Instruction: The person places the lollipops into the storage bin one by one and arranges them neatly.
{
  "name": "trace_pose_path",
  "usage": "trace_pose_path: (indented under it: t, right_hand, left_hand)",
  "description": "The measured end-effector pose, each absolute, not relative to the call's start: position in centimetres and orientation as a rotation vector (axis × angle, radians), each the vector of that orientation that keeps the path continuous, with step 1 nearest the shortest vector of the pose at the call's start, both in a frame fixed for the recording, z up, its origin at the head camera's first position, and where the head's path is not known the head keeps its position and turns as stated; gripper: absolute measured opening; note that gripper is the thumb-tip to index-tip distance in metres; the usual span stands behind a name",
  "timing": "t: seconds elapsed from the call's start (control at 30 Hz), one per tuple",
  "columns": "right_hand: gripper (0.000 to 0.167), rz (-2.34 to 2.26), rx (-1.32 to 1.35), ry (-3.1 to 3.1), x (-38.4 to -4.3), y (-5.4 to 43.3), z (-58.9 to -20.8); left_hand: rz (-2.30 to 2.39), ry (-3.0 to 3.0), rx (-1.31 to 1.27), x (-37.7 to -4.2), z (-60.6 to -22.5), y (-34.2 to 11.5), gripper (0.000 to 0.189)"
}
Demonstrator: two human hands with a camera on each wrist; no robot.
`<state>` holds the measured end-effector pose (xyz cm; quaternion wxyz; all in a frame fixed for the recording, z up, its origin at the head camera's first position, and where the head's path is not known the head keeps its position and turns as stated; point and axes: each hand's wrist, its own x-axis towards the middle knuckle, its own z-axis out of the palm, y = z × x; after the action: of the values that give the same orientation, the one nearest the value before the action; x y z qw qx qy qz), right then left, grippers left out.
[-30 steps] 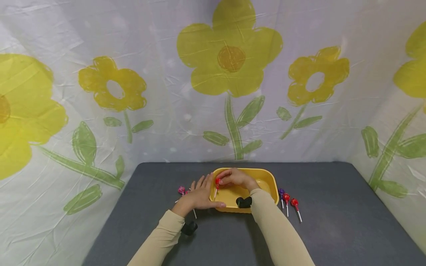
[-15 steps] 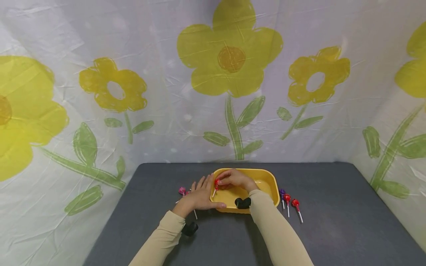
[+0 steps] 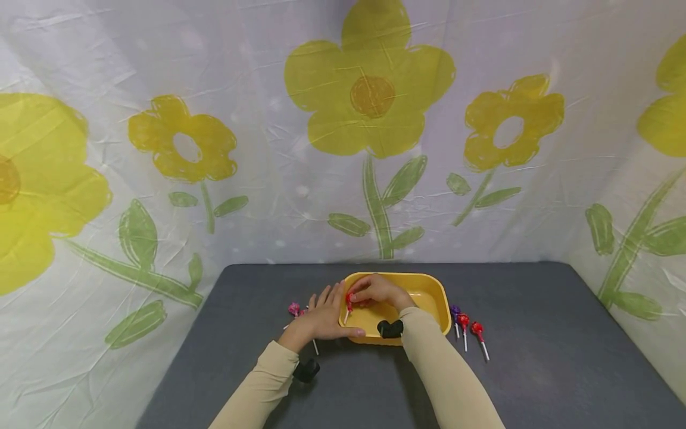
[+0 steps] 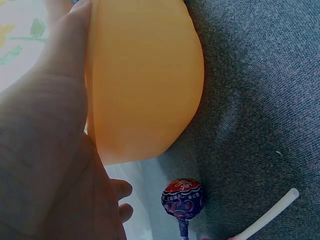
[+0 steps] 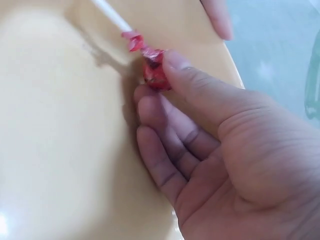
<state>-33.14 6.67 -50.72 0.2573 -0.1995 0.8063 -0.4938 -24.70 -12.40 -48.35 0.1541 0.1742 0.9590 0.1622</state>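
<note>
In the head view my right hand (image 3: 377,290) is inside the yellow plastic tray (image 3: 429,298), near its left end. Thumb and fingertips pinch a red-wrapped lollipop (image 5: 156,76) by its candy head, close to the tray floor, as the right wrist view shows. Its white stick (image 5: 112,15) points toward the near side. My left hand (image 3: 320,319) rests against the tray's left wall with fingers spread and thumb along the near side. Partly behind that hand lie pink-wrapped lollipops (image 3: 294,308). The left wrist view has a purple-and-red lollipop (image 4: 183,200) by the tray's outer wall.
Right of the tray, a purple lollipop (image 3: 455,311) and two red lollipops (image 3: 477,328) lie on the dark grey table (image 3: 525,369). A white curtain (image 3: 268,119) printed with yellow flowers hangs behind. Black wrist cameras (image 3: 390,328) sit on both wrists.
The red lollipop in my right hand has shifted slightly down and toward me, its stick changing tilt a little. My left hand has kept its place on the tray.
</note>
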Motion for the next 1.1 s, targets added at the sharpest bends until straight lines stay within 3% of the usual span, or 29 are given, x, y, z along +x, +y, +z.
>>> trace_pose_path:
  t: [1.1]
  right_hand:
    - [0.022,-1.181,-0.541,2.278,-33.08,6.38,-50.38]
  left_hand:
    - [0.455,2.756,0.489,-24.72,-48.49,-12.33,0.129]
